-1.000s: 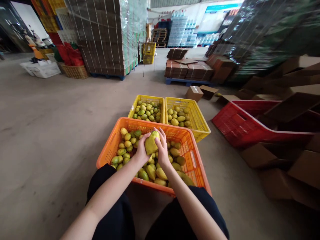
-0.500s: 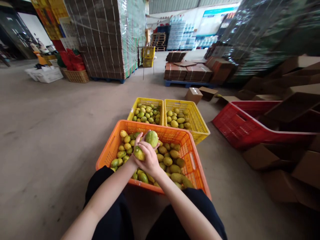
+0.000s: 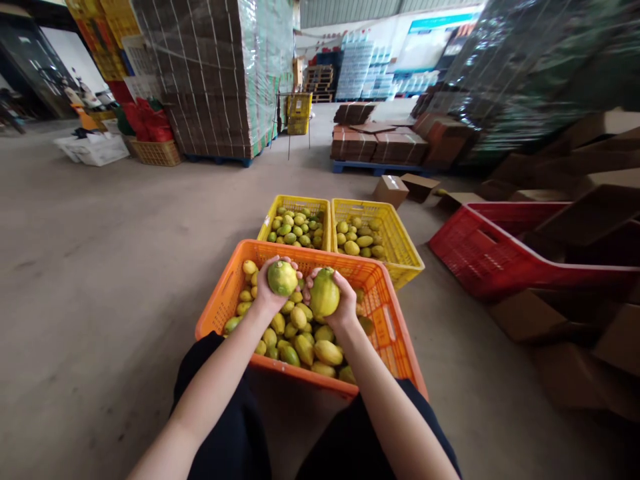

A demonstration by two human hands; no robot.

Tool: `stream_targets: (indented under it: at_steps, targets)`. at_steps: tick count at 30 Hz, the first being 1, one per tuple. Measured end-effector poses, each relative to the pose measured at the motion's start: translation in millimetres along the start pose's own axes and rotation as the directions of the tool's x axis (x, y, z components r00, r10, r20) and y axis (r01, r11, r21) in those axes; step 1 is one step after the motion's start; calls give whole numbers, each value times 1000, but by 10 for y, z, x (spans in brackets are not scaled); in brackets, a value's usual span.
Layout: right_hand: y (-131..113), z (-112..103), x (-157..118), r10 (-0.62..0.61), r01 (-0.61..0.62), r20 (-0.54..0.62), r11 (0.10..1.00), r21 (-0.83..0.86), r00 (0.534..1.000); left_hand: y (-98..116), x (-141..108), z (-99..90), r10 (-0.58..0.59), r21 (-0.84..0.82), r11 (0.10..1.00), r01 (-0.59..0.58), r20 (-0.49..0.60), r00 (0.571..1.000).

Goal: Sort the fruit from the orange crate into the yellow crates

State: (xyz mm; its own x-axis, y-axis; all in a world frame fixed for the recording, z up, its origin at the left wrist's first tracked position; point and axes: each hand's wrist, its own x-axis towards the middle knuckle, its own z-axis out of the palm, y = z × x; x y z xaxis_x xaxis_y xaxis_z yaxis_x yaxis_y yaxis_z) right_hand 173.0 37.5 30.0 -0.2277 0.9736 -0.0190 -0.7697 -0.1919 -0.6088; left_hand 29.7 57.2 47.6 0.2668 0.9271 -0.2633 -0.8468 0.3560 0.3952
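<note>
Left hand (image 3: 267,293) cradles greenish fruit (image 3: 283,278), eleven o'clock over orange crate (image 3: 219,297); right hand (image 3: 346,307) cradles yellower fruit (image 3: 325,293), one o'clock; palms beneath, likely for support, tops exposed.

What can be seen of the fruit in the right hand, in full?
The fruit is plump and yellow-green, its skin faintly ridged, with a darker green end uppermost in the picture. It looks whole. The right hand holds it, thumb along its right side and fingers curled round to its left, above the fruit-filled orange crate.
</note>
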Motion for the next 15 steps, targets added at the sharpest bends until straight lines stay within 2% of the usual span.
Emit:
stream_targets:
  at_steps: [3,6,11,15]
  targets:
    - [25,28,-3,49,-48,-10,997,53,999,-14,-9,-4,-34,-22,999,34,4,999]
    - [3,40,5,73,-67,-66,993,92,995,-7,-3,-8,-48,-88,995,46,-18,999]
    - [-58,-25,47,53,-20,-191,985,174,980,-7,-2,44,-30,-99,995,24,-57,998]
    - [-69,-55,46,33,15,-188,968,250,982,7,-15,28,-28,-141,990,21,-50,998]
